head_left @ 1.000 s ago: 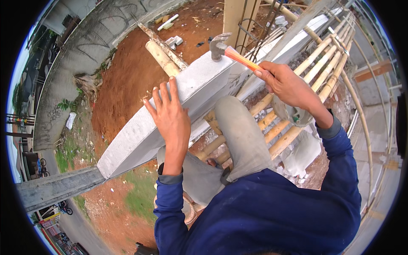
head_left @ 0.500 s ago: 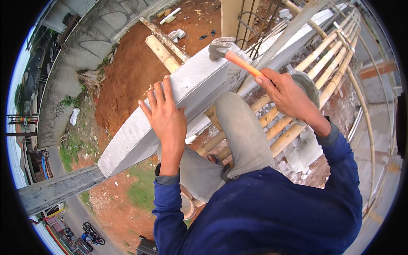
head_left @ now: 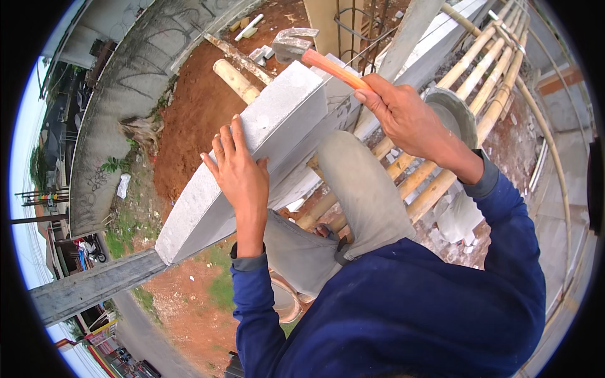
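Observation:
My right hand [head_left: 409,120] is closed round the orange handle of a claw hammer [head_left: 334,70]. Its grey metal head is held up above the far end of a pale grey lightweight concrete block [head_left: 283,104], apart from it. My left hand [head_left: 238,170] lies on this block with fingers stretched over the top face and the thumb toward the near side. The block belongs to a row on top of a low wall, which runs from lower left to upper right in front of my knees.
Bamboo poles [head_left: 435,183] form a platform on my right, with a grey bucket [head_left: 450,113] on it. Steel rebar [head_left: 356,28] stands by a tan column beyond the wall. A concrete beam [head_left: 94,277] extends left. Red soil lies below, and a round container [head_left: 285,299] sits under my left forearm.
The hammer has lifted off the block's far end and moved up and left with my right hand. My left hand stays on the block; the view has shifted slightly.

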The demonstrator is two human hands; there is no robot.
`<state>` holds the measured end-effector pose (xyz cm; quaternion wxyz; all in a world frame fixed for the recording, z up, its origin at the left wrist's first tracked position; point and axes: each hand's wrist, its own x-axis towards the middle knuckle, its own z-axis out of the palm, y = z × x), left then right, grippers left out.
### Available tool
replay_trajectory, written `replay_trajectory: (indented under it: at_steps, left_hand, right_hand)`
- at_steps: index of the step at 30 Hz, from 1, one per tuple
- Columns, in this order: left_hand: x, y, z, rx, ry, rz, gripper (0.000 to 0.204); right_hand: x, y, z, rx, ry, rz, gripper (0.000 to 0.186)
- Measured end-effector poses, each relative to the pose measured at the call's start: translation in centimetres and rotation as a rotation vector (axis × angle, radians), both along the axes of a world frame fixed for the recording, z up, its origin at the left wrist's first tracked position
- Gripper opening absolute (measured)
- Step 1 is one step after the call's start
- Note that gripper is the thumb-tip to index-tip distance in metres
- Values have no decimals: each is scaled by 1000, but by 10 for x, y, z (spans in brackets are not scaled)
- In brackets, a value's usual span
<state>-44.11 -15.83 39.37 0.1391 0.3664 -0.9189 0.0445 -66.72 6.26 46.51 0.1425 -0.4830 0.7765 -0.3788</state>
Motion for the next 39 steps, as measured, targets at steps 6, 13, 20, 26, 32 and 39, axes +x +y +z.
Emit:
replay_trajectory:
  at_steps: [6, 13, 20, 26, 32, 39]
  left_hand:
    - [0, 0, -3, -20, -2, -2, 117]
    - [2, -2, -2, -42, 3, -20, 119]
    - [6, -9, 0, 20, 25, -69, 120]
    - [29, 1, 19, 130, 300, -186, 103]
    - [74, 22, 22, 130, 527, -260, 52]
    - [175, 24, 24, 45, 690, 54, 13]
  right_hand:
    - [-4, -1, -11, 122, 31, -30, 41]
    - [-3, 4, -23, 136, -43, -48, 39]
    - [24, 67, -100, -256, -64, -354, 26]
    - [40, 117, -260, 168, 21, -539, 30]
    - [49, 145, -406, 500, 13, -551, 31]
    - [50, 162, -488, 720, 516, -497, 28]
